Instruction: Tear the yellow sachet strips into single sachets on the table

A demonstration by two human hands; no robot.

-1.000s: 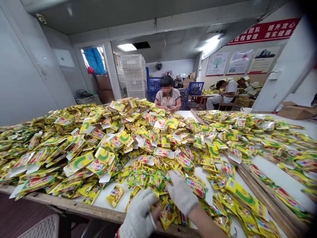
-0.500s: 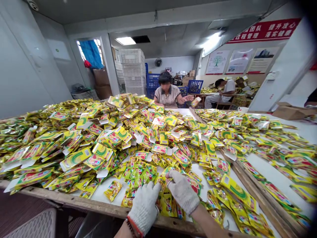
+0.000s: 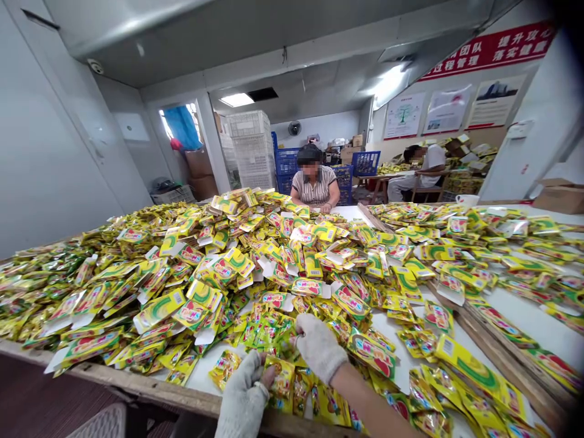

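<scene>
My left hand (image 3: 246, 389), in a pale knitted glove, is at the table's near edge. Its thumb and fingers close on the edge of a yellow sachet (image 3: 280, 382). My right hand (image 3: 319, 348), gloved as well, is a little further in, fingers curled down onto a green sachet (image 3: 287, 345) that is partly hidden and blurred. Just beyond both hands lies a cluster of shiny green sachets (image 3: 260, 333). Another yellow sachet (image 3: 225, 368) lies left of my left hand. A flat yellow carton (image 3: 371, 353) with a white flap is right of my right wrist.
A large heap of yellow cartons and sachets (image 3: 196, 274) covers the left and middle of the table. A wooden strip (image 3: 497, 347) divides off more cartons on the right. Across the table sits a person (image 3: 314, 182); another person (image 3: 424, 170) sits further back. White crates (image 3: 250, 149) are stacked behind.
My hands have moved apart, the left one down and leftward; a yellow sachet now shows at its thumb. The view has shifted slightly. The person opposite has lowered the raised hand that held a carton.
</scene>
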